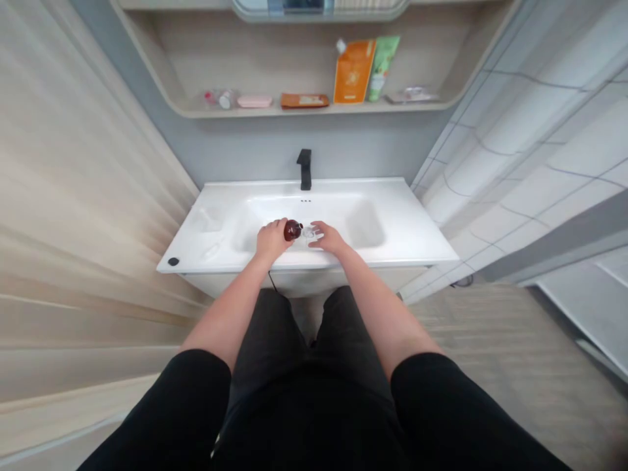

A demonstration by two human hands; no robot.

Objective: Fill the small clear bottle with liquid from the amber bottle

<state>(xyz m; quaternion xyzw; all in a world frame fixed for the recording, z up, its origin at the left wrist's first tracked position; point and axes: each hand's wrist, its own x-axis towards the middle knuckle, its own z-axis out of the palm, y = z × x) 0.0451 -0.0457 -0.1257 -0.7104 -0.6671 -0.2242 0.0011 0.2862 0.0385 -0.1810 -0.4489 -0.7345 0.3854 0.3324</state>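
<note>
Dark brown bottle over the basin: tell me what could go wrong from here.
The glossy dark brown bottle sits in the left hand above the white sink basin; if it slips, it could strike the hard basin and might break. The small clear object by the right hand could drop and slide away across the basin. The thin black cord near the left forearm might snag an arm.
</note>
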